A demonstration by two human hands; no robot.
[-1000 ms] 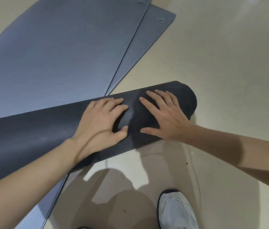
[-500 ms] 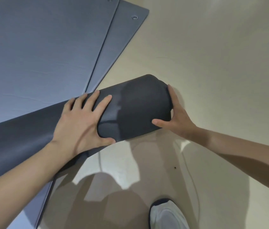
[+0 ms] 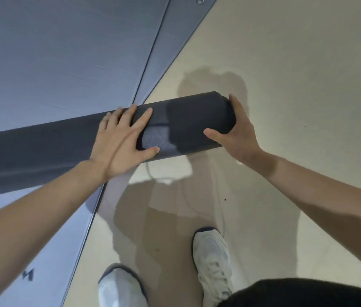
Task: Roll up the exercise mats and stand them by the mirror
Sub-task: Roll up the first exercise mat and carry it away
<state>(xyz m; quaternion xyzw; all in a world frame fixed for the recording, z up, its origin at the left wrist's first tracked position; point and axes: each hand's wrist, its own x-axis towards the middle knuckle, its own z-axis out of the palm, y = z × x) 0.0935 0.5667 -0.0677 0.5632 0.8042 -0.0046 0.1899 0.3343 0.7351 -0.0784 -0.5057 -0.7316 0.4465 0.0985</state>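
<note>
Your left hand (image 3: 122, 142) lies flat, fingers spread, on the roll (image 3: 64, 147). Your right hand (image 3: 237, 134) cups its end, thumb on top.

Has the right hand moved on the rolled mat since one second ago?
Yes. The right hand has gone from the top of the rolled mat to its right end, which it now cups.

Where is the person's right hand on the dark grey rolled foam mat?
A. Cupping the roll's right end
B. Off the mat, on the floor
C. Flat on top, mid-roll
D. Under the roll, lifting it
A: the right hand wraps the open end of the dark grey rolled foam mat, thumb on the near side, while the left hand lies flat on top.
</note>
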